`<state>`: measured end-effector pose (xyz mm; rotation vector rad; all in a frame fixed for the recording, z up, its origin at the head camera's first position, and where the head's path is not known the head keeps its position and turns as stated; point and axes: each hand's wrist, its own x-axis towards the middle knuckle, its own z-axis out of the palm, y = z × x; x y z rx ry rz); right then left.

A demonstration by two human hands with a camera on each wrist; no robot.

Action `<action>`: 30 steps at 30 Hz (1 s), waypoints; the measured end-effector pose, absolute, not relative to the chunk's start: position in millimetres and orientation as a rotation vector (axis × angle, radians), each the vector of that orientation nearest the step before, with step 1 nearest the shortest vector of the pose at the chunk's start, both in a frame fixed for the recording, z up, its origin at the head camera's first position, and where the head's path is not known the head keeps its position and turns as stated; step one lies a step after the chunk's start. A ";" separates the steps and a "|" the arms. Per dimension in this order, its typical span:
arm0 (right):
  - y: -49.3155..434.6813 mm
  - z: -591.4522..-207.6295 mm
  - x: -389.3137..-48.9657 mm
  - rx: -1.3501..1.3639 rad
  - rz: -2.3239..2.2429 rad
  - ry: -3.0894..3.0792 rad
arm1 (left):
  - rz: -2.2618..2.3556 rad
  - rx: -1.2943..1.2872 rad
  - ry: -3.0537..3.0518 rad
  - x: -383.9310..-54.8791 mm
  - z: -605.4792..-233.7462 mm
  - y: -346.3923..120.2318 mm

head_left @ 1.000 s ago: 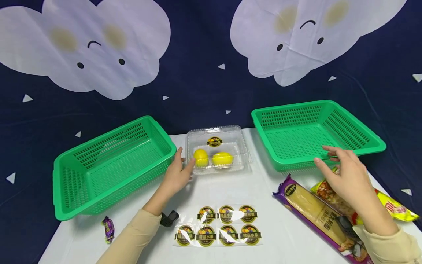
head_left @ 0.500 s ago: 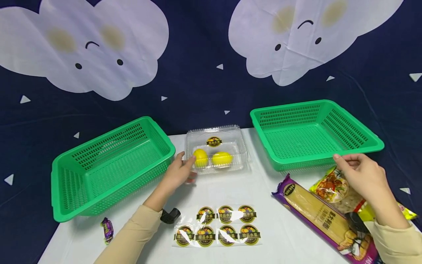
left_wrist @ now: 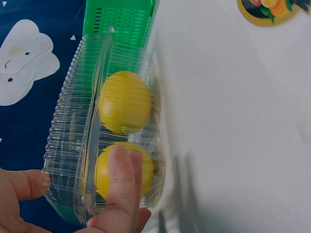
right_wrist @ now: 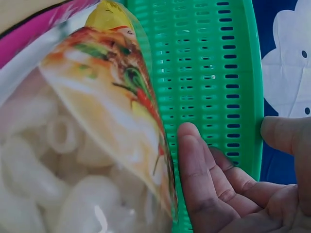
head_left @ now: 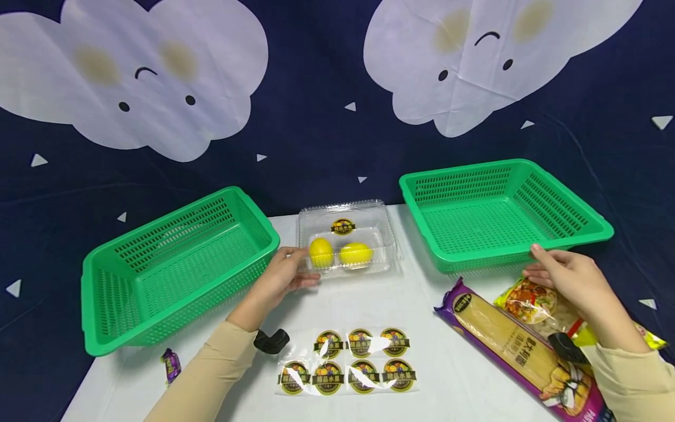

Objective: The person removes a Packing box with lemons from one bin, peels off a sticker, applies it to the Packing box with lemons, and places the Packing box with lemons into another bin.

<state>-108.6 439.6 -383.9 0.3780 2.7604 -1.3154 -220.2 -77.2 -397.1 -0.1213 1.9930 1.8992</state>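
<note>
My left hand (head_left: 279, 275) is at the left end of a clear plastic clamshell box (head_left: 345, 234) holding two lemons (head_left: 356, 254). In the left wrist view my thumb (left_wrist: 29, 185) lies against the box's crimped edge, while fingers (left_wrist: 124, 184) reach across its front, overlapping the nearer lemon (left_wrist: 124, 170). That hand grips the box end between them. My right hand (head_left: 572, 281) is at the near rim of the right green basket (head_left: 506, 253), thumb and fingers apart. Beneath it lies a clear-and-yellow packet of macaroni (head_left: 532, 302); contact with the packet is unclear.
A second green basket (head_left: 179, 275) stands at the left. A purple spaghetti packet (head_left: 519, 346) lies slanting at the right. Nearest me is a sheet of round stickers (head_left: 348, 363). A purple-wrapped candy (head_left: 171, 366) lies before the left basket. Dark cloud-printed cloth hangs behind.
My left hand has moved in to the box end, its fingers now at the front, and the box has shifted very slightly right. My right hand has lowered, its fingers dropping beneath the basket rim.
</note>
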 end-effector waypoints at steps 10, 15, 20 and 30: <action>435.9 -383.8 -112.8 0.309 -1.609 2.577 | 1.969 -0.115 1.891 -220.1 -396.9 -75.4; 435.3 -383.1 -112.1 0.318 -1.601 2.583 | 1.979 -0.116 1.884 -220.8 -396.2 -73.8; 436.5 -384.4 -112.7 0.321 -1.615 2.574 | 2.001 -0.109 1.867 -221.8 -393.9 -74.0; 436.4 -387.4 -112.7 0.318 -1.623 2.589 | 2.020 -0.125 1.848 -220.3 -385.8 -68.0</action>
